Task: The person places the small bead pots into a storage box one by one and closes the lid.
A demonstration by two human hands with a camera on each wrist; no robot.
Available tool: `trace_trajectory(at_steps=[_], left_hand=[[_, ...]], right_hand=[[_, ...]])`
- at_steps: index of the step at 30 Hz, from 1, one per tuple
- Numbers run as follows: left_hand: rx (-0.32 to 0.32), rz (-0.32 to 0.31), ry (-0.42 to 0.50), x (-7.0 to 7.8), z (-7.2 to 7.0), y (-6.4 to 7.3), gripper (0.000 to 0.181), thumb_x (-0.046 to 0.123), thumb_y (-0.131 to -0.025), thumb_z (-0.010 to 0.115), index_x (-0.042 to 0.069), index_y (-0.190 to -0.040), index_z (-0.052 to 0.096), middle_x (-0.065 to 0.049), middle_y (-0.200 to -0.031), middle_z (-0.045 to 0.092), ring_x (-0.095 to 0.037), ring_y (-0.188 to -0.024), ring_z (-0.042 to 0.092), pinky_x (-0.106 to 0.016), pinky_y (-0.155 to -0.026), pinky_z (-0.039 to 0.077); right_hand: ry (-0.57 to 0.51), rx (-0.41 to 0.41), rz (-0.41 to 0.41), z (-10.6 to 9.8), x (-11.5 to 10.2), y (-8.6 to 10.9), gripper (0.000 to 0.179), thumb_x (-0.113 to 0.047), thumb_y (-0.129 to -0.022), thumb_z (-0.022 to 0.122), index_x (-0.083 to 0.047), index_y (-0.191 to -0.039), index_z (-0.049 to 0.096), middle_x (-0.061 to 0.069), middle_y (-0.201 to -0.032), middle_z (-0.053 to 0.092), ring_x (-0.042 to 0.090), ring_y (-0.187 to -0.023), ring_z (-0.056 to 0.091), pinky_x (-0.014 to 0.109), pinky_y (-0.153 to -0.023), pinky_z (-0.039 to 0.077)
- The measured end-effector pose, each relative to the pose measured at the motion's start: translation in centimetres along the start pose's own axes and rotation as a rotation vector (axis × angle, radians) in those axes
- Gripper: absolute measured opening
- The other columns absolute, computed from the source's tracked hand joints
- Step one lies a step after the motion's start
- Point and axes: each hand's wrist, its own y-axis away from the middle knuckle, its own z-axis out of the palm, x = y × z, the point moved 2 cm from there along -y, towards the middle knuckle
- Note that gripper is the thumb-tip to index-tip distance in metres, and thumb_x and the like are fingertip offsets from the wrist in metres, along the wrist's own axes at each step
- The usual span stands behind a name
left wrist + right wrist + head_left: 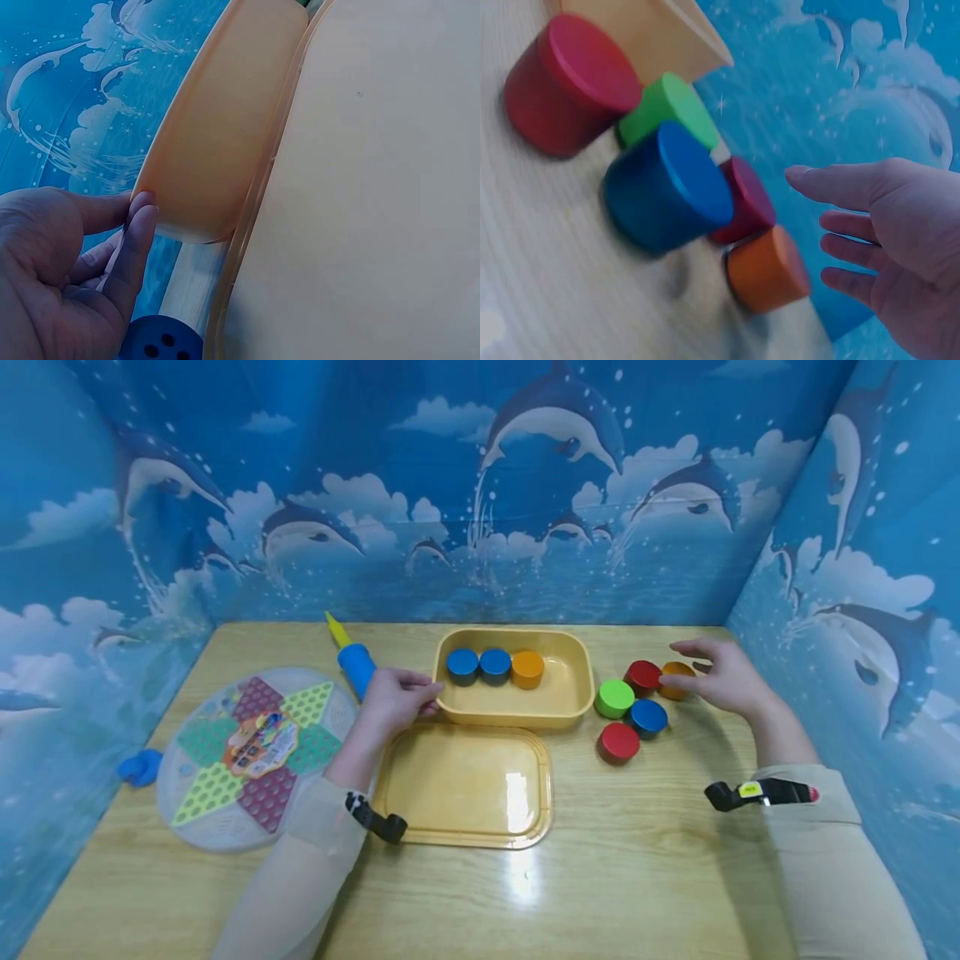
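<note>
My left hand [396,700] pinches the left rim of a yellow plastic box [517,718] between thumb and fingers; the left wrist view shows the grip at the box's corner. Two blue cylinder blocks [462,667] and an orange cylinder block [527,669] stand in a row inside it. Over on the right, my right hand [726,678] hovers by a second orange cylinder block [769,268], fingers spread and holding nothing. Around that block stand a dark red block [642,677], a green block [615,699], a blue block [667,189] and a brighter red block [571,84].
A yellow lid [463,787] lies flat in front of the box. To the left are a round Chinese checkers board [258,758], a blue pump with a yellow nozzle [356,665] and a small blue object [140,768]. Dolphin-print curtains [480,527] enclose the table's back and sides.
</note>
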Motion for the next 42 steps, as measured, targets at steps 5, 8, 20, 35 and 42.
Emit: trace_trajectory(at_steps=[5,8,20,35,42], left_hand=[[-0.005,-0.001,0.006,-0.1,0.0,0.0,0.030,0.015,-0.102,0.076,-0.006,-0.121,0.071,-0.020,-0.103,0.075,-0.021,-0.078,0.076,-0.039,-0.079,0.067],[-0.006,-0.002,0.008,-0.2,0.1,-0.1,0.029,0.016,-0.101,0.076,-0.006,-0.120,0.072,-0.019,-0.102,0.075,-0.021,-0.078,0.076,-0.038,-0.078,0.067],[-0.002,-0.011,0.020,-0.3,0.2,-0.3,0.028,0.015,-0.101,0.076,-0.006,-0.120,0.072,-0.020,-0.101,0.075,-0.022,-0.078,0.076,-0.039,-0.078,0.067],[0.013,-0.027,0.024,-0.2,0.1,-0.4,0.029,0.014,-0.100,0.077,-0.006,-0.121,0.072,-0.020,-0.101,0.075,-0.023,-0.079,0.077,-0.041,-0.080,0.067],[0.015,-0.028,0.022,-0.2,0.0,-0.4,0.028,0.014,-0.100,0.077,-0.005,-0.120,0.072,-0.020,-0.101,0.075,-0.024,-0.080,0.077,-0.041,-0.080,0.067]], right_hand=[[0.026,-0.049,0.040,0.2,2.3,0.1,0.077,-0.031,-0.098,0.081,0.011,-0.152,0.047,0.035,-0.153,0.046,0.055,-0.140,0.043,0.068,-0.113,0.041],[0.024,-0.069,0.052,0.5,3.1,0.3,0.078,-0.032,-0.099,0.080,0.011,-0.154,0.043,0.037,-0.152,0.045,0.056,-0.138,0.045,0.068,-0.111,0.043],[0.032,-0.046,0.090,1.1,3.6,0.2,0.081,-0.034,-0.101,0.076,0.014,-0.155,0.039,0.038,-0.150,0.046,0.056,-0.136,0.045,0.069,-0.112,0.040],[0.004,0.054,0.064,-0.3,2.0,0.7,0.081,-0.039,-0.100,0.077,0.008,-0.156,0.043,0.033,-0.147,0.052,0.051,-0.122,0.061,0.012,-0.079,0.052],[0.025,0.081,0.001,-0.3,-0.6,0.3,0.075,-0.034,-0.100,0.077,0.005,-0.156,0.045,0.029,-0.150,0.051,0.047,-0.124,0.060,0.018,-0.090,0.058]])
